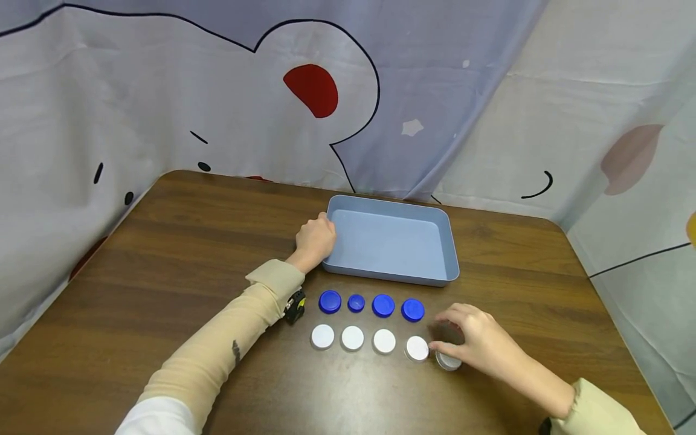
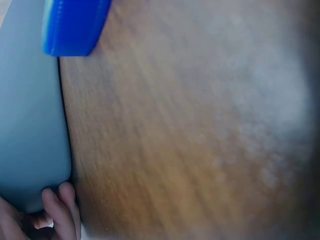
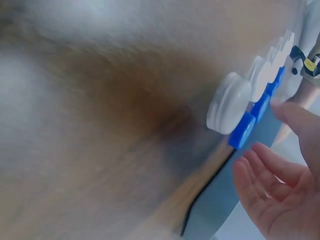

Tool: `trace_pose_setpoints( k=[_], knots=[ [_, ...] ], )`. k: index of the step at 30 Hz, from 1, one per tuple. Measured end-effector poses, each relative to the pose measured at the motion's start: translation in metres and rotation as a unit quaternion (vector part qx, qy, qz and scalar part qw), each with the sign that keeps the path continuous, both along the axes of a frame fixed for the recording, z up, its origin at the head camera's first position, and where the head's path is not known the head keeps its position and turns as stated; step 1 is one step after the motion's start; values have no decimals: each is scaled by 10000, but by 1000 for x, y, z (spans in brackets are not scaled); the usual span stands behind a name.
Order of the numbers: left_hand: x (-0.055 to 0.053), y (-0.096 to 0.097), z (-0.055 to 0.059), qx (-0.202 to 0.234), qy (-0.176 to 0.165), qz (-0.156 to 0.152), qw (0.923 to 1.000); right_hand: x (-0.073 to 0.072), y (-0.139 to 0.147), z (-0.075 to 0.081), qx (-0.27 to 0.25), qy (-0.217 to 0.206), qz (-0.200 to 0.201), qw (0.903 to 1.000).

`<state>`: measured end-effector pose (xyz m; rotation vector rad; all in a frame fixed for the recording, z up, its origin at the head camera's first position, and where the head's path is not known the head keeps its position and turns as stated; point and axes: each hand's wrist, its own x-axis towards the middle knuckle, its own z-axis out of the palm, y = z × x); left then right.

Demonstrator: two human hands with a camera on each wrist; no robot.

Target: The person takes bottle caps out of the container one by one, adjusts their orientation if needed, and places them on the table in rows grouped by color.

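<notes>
My left hand (image 1: 317, 240) holds the left side wall of a shallow blue-grey tray (image 1: 391, 276), its fingers (image 2: 61, 212) bent at the tray's corner in the left wrist view. Over the right end of a row of white bottle caps stands my right hand (image 1: 478, 338), thumb and fingers spread apart. Beneath it lies the rightmost cap, a whitish bottle cap (image 1: 449, 361), partly covered by the thumb. Nothing sits between the fingers of the right hand (image 3: 275, 185) in the right wrist view, where that white cap (image 3: 230, 105) is nearest.
Several blue bottle caps (image 1: 383, 306) form a row between the tray and the several white caps (image 1: 384, 342). All lie on a brown wooden table (image 1: 244, 205). Behind the table hangs a printed curtain (image 1: 217, 90). A dark wrist camera (image 1: 295, 307) is strapped beneath my left sleeve.
</notes>
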<state>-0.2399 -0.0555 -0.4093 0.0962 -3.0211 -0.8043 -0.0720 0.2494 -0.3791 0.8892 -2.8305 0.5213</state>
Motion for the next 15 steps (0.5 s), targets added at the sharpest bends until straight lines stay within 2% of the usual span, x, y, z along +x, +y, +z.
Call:
trace_pose_setpoints(
  k=[8, 15],
  knots=[
    [0, 1, 1, 34, -88, 13, 10000, -21, -6, 7, 22, 444, -312, 9985],
    [1, -2, 2, 131, -162, 18, 9998, -37, 1, 9, -1, 831, -489, 9953]
  ],
)
